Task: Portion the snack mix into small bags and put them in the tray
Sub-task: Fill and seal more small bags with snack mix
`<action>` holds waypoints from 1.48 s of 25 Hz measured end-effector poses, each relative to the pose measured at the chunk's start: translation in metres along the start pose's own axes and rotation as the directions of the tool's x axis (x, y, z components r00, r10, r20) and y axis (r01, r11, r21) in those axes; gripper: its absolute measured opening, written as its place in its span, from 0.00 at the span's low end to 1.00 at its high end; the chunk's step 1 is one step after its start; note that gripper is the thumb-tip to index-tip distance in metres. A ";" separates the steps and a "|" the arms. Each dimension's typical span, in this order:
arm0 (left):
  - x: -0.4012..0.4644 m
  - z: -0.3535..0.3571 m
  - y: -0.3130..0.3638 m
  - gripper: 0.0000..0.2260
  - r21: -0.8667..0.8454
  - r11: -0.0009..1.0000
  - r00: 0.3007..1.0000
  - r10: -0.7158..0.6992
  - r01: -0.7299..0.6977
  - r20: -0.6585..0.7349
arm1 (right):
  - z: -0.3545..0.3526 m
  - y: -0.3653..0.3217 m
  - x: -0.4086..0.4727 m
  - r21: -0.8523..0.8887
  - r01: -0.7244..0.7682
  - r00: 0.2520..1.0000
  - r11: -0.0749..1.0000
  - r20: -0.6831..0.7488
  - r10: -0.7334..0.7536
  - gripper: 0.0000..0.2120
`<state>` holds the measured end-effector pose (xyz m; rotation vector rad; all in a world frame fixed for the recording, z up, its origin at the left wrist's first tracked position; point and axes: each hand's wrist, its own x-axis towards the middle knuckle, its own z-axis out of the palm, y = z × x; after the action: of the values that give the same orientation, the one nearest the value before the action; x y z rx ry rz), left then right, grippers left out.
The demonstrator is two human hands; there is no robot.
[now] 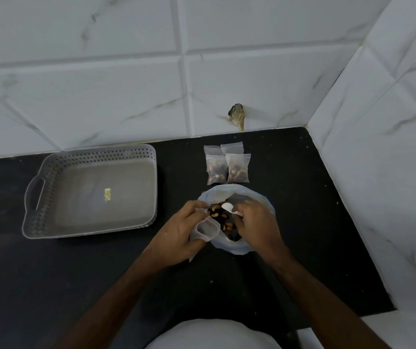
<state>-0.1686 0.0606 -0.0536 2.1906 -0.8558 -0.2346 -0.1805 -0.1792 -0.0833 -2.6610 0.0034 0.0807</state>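
Observation:
A large clear bag [252, 197] of snack mix [220, 217] lies open on the black counter. My left hand [179, 233] holds a small empty clear bag [206, 230] with its mouth held open, beside the big bag's left rim. My right hand [257, 225] grips a small white spoon [228, 206] whose bowl sits over the mix. Two filled small bags [227, 170] lie side by side behind the big bag, on top of other small bags. The grey perforated tray [50, 172] stands to the left with nothing but a small yellow sticker inside.
The black counter [302, 222] ends at tiled walls [126, 84] at the back and on the right. A chipped hole [237, 114] marks the back wall just above the counter. My white garment fills the bottom edge.

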 end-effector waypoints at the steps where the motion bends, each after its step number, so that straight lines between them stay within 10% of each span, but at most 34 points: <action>1: -0.003 0.004 0.001 0.12 -0.071 0.997 0.998 -0.036 0.032 -0.048 | 0.005 -0.001 0.000 0.066 -0.051 0.999 0.997 0.016 0.050 0.11; 6: -0.014 0.019 0.004 0.12 -0.355 0.912 0.940 -0.284 0.205 -0.187 | 0.015 -0.004 0.004 0.061 -0.072 0.995 0.996 0.078 0.067 0.12; 13: -0.006 0.036 -0.006 0.14 -0.594 0.624 0.818 -0.567 0.507 0.102 | 0.010 -0.013 0.006 0.138 -0.114 0.993 0.984 0.016 0.113 0.12; 20: -0.001 0.044 -0.004 0.12 -0.764 0.443 0.793 -0.593 0.469 0.142 | 0.015 -0.022 0.006 0.009 -0.160 0.987 0.987 -0.008 0.160 0.10; 25: 0.008 0.046 0.004 0.14 -0.861 0.335 0.810 -0.570 0.382 0.138 | 0.006 -0.018 0.003 0.274 -0.299 0.950 0.914 0.179 0.257 0.08; 32: 0.004 0.048 0.002 0.26 -0.711 0.544 0.804 -0.593 0.445 0.050 | -0.010 -0.020 0.003 0.545 -0.628 0.778 0.555 0.463 0.426 0.12; 37: 0.000 0.036 0.004 0.19 -0.535 0.752 0.870 -0.489 0.385 -0.060 | -0.028 -0.017 0.001 0.586 -0.645 0.764 0.490 0.489 0.422 0.10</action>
<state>-0.1854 0.0378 -0.0759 1.8309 -0.1144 -0.4144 -0.1774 -0.1772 -0.0504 -1.7034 0.6630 0.5521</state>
